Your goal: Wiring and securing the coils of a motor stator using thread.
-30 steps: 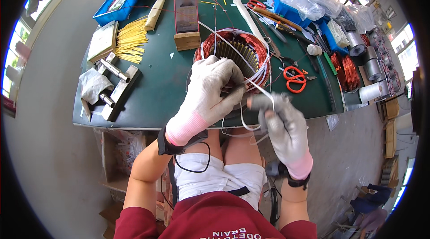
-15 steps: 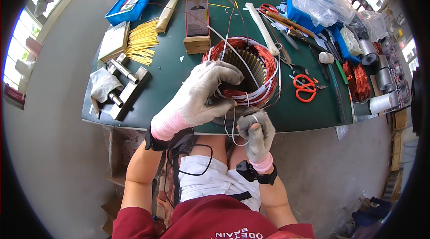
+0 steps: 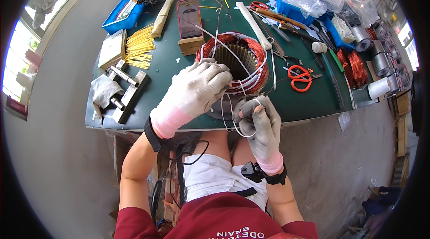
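A motor stator (image 3: 259, 62) with red-brown copper windings, bound with white cord and sleeving, stands near the table's front edge. My left hand (image 3: 195, 89), in a pale glove with a pink cuff, rests on its near-left rim. Its fingers are curled over the winding; the thumb is mostly hidden. In front of the stator, my gloved right hand (image 3: 262, 125) pinches a thin white cord (image 3: 242, 133) between thumb and fingers. The cord hangs in a loose loop between my right hand and the front of the winding.
Orange-handled scissors (image 3: 299, 78) lie right of the stator, near pliers (image 3: 293, 65) and a mallet (image 3: 320, 48). Behind stands a phone (image 3: 190, 17) on a wooden block (image 3: 191, 45). Yellow strips (image 3: 139, 46) and metal fixtures (image 3: 130, 97) lie left; blue bins (image 3: 127, 17) stand farther back.
My left fingers have drawn back from the stator's opening and curled at its near-left rim. My right hand has turned slightly, still pinching the cord. The whole view has shifted a little.
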`<action>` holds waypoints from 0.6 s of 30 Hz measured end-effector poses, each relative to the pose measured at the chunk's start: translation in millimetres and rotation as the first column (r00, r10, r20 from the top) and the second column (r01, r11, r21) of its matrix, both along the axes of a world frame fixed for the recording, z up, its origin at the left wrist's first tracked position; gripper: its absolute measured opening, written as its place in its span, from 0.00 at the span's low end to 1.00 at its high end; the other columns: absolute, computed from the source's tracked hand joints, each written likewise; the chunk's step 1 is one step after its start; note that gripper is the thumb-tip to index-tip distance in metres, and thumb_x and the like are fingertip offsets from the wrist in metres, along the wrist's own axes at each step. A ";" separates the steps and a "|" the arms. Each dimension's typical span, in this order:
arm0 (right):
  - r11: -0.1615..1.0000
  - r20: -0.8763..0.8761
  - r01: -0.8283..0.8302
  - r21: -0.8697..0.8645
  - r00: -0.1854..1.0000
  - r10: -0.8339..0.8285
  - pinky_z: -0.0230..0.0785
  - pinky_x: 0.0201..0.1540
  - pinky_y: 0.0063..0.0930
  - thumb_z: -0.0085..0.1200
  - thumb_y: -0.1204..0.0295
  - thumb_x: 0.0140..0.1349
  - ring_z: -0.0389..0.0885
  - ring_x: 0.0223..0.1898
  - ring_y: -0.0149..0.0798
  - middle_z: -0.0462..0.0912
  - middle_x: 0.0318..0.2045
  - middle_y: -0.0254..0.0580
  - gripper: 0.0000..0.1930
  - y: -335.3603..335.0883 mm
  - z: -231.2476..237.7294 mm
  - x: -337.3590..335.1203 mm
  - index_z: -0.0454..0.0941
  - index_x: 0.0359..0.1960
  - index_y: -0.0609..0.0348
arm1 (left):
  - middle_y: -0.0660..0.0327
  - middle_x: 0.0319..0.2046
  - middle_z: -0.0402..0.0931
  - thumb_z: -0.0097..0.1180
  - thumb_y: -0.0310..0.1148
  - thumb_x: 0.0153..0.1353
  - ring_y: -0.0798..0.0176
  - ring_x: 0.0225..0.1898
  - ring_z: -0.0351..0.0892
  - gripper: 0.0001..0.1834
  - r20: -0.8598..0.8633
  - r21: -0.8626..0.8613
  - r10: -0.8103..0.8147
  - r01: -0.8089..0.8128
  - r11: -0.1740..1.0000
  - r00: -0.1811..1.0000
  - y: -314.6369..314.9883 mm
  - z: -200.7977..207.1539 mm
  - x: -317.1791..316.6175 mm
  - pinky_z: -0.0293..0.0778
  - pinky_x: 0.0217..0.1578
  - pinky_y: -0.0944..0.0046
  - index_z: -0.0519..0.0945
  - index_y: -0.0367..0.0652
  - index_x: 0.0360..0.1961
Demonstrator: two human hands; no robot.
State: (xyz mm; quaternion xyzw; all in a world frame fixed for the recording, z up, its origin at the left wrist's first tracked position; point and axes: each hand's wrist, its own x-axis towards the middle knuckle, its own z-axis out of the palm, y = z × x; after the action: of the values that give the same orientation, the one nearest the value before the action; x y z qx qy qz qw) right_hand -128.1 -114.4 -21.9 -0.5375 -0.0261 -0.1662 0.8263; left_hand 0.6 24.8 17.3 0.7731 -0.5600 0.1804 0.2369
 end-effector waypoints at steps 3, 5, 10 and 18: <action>1.000 0.002 -0.011 0.011 1.000 0.011 0.50 0.24 0.13 0.42 0.61 0.72 0.58 0.21 0.16 0.74 0.26 0.30 0.16 -0.9 0.0 -2.2 0.74 0.35 0.62 | 0.57 0.44 0.77 0.59 0.23 0.44 0.50 0.46 0.77 0.15 0.019 -0.041 -0.044 0.045 0.998 0.999 3.1 -3.0 2.2 0.74 0.45 0.56 0.76 0.40 0.38; 0.999 -0.005 -0.018 0.032 1.000 0.018 0.51 0.24 0.13 0.43 0.61 0.72 0.58 0.21 0.16 0.74 0.27 0.30 0.16 0.4 -2.4 -2.4 0.74 0.35 0.62 | 0.57 0.45 0.76 0.59 0.23 0.44 0.49 0.47 0.76 0.15 0.017 -0.066 -0.070 0.071 0.995 0.997 4.6 -4.4 3.5 0.74 0.46 0.55 0.76 0.39 0.37; 0.904 0.176 0.263 -0.337 0.961 -0.214 0.51 0.21 0.16 0.47 0.55 0.69 0.61 0.20 0.21 0.72 0.25 0.37 0.21 0.5 -33.3 9.4 0.70 0.28 0.63 | 0.54 0.46 0.77 0.58 0.21 0.46 0.45 0.51 0.75 0.15 0.008 -0.094 -0.120 0.120 0.988 0.993 6.1 -6.3 4.8 0.72 0.51 0.51 0.76 0.38 0.39; 0.942 0.178 0.253 -0.219 0.960 -0.216 0.51 0.21 0.15 0.47 0.56 0.68 0.63 0.21 0.22 0.72 0.26 0.39 0.22 6.3 -45.3 16.3 0.71 0.27 0.65 | 0.54 0.51 0.72 0.42 0.26 0.65 0.62 0.54 0.70 0.14 -0.683 -0.677 -0.217 -0.493 0.546 0.698 36.5 -25.4 3.5 0.66 0.52 0.63 0.69 0.37 0.51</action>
State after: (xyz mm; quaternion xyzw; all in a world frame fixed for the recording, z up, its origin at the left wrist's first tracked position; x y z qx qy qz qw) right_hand -111.8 -108.1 -67.1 -0.6183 -0.0445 -0.2997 0.7252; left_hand 4.1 61.3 -8.0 0.6194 -0.2024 0.1333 0.7467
